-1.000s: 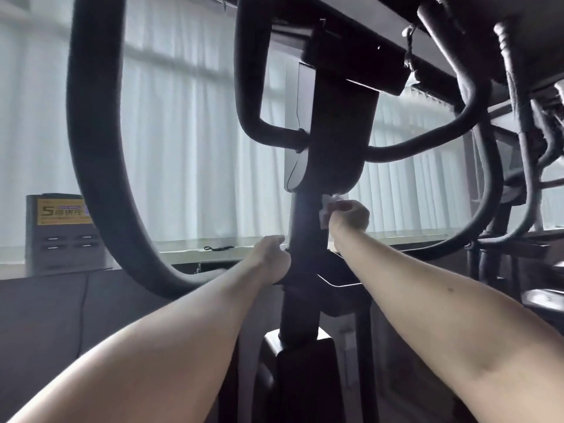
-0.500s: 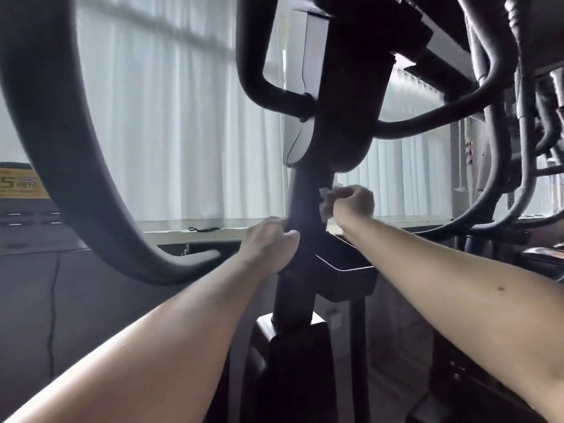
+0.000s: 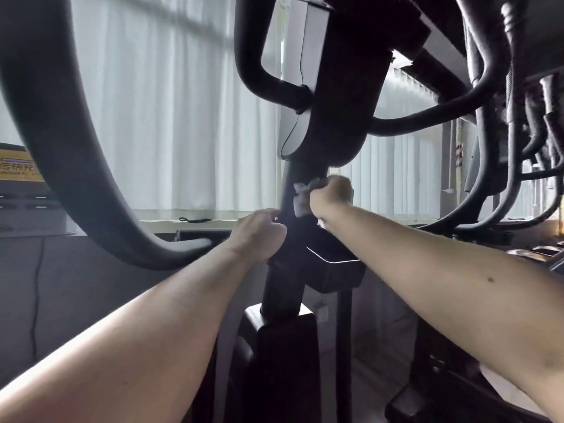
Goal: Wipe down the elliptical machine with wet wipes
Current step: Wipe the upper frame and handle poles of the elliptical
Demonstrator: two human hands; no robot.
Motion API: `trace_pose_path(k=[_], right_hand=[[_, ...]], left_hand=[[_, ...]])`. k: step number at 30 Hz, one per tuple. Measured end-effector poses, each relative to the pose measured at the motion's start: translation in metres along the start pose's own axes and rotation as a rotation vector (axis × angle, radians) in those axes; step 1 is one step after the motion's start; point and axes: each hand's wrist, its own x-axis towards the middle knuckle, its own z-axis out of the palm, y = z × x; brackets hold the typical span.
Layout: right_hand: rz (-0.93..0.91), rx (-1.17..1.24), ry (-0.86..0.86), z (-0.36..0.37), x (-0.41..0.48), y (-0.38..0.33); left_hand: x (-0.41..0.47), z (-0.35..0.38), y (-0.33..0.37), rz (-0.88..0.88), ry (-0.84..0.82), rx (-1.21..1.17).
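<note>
The black elliptical machine fills the view, its upright centre post [image 3: 283, 279] rising to a dark console housing [image 3: 338, 111]. My right hand [image 3: 331, 195] grips a crumpled white wet wipe [image 3: 300, 196] and presses it against the right side of the post, just under the housing. My left hand [image 3: 259, 233] is curled round the post's left side, a little lower. A small black tray [image 3: 332, 270] juts from the post below my right wrist.
A thick curved handlebar [image 3: 70, 154] sweeps down on the left. More black bars and handles [image 3: 494, 96] of neighbouring machines crowd the right. White curtains [image 3: 171, 117] cover the window behind. A grey box with a yellow label [image 3: 18, 166] stands at far left.
The view has moved closer to the post and shifted right. My right hand has kept the wipe on the post just under the housing; my left hand stays on the post's left side.
</note>
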Motion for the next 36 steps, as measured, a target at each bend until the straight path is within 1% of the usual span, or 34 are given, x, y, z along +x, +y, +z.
trace_pose_path(k=[2, 4, 6, 9, 10, 12, 13, 16, 18, 19, 22, 25, 27, 30, 32, 34, 36], right_hand=[[-0.212, -0.13, 0.009, 0.005, 0.001, -0.008], [-0.353, -0.255, 0.032, 0.005, -0.001, -0.006], [-0.388, -0.335, 0.012, 0.004, -0.004, 0.004], [-0.366, -0.535, -0.105, 0.007, -0.01, 0.017], [-0.348, -0.564, -0.111, 0.007, -0.01, 0.019], [-0.32, -0.543, -0.08, 0.009, -0.009, 0.014], [-0.296, -0.49, -0.054, 0.011, -0.008, 0.008], [-0.246, -0.18, 0.05, 0.017, 0.0, -0.011], [-0.17, 0.028, 0.084, 0.021, 0.003, -0.017], [-0.144, 0.08, 0.092, 0.024, 0.003, -0.015], [-0.15, 0.02, 0.073, 0.022, 0.001, -0.002], [-0.034, -0.058, 0.033, 0.006, 0.008, 0.011], [0.027, -0.044, 0.05, -0.007, 0.015, 0.012], [-0.043, -0.06, 0.101, -0.02, 0.029, 0.008], [-0.083, -0.061, 0.099, -0.032, 0.027, 0.002], [-0.126, -0.088, 0.062, -0.046, 0.019, 0.001], [-0.241, -0.199, 0.04, -0.065, 0.003, 0.002]], left_hand=[[-0.002, -0.001, 0.002, -0.017, -0.002, -0.034], [-0.003, -0.002, 0.002, -0.024, -0.002, -0.061], [-0.003, -0.001, 0.001, -0.022, -0.012, -0.058], [-0.004, 0.001, 0.001, -0.007, 0.002, -0.045], [-0.006, 0.002, 0.002, -0.005, 0.006, -0.031], [-0.006, 0.003, 0.002, -0.012, 0.01, -0.006], [-0.006, 0.002, 0.003, -0.013, 0.012, -0.002], [-0.005, 0.003, 0.001, -0.014, 0.01, 0.011], [-0.006, 0.002, 0.001, -0.027, -0.003, 0.0], [-0.008, 0.001, 0.001, -0.029, -0.02, -0.01], [-0.008, -0.001, -0.003, -0.007, -0.078, -0.083], [-0.008, -0.003, -0.005, 0.025, -0.127, -0.092], [-0.01, -0.003, -0.004, 0.046, -0.126, -0.044], [-0.013, -0.003, -0.005, 0.071, -0.11, 0.074], [-0.018, -0.002, -0.006, 0.095, -0.074, 0.148], [-0.024, 0.0, -0.007, 0.138, -0.006, 0.132], [-0.034, 0.003, -0.008, 0.183, 0.057, 0.065]])
